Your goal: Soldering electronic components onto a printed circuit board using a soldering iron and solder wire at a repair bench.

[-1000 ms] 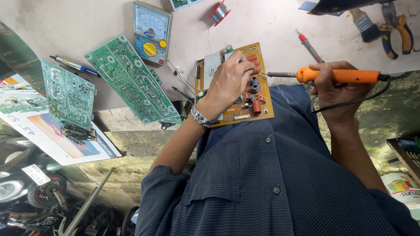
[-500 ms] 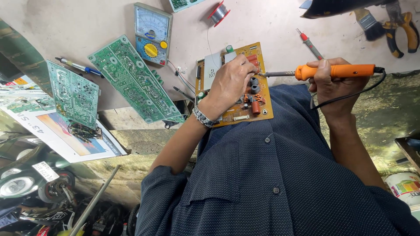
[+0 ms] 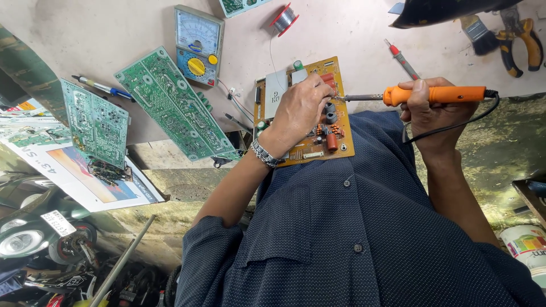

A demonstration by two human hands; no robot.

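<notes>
My left hand [image 3: 298, 108], with a metal watch on its wrist, lies on an orange-brown circuit board [image 3: 335, 145] that leans from the table edge onto my dark blue shirt. Its fingers are curled on the board, pinched close to some small parts. My right hand [image 3: 432, 111] grips an orange soldering iron [image 3: 449, 94] held level. The iron's metal tip [image 3: 348, 98] points left and reaches the fingertips of my left hand over the board. A black cord runs from the iron's rear.
Two green circuit boards [image 3: 170, 105] [image 3: 94, 122], an analogue multimeter [image 3: 196, 45], a solder spool [image 3: 282, 17], a red probe [image 3: 401, 57], a pen [image 3: 102, 87], a brush and orange pliers [image 3: 520, 42] lie on the table. A poster sheet [image 3: 85, 182] and machine parts sit lower left.
The soldering iron has tipped slightly towards level, its tip staying at my left fingertips. My left hand keeps its place on the board. The view has shifted a little.
</notes>
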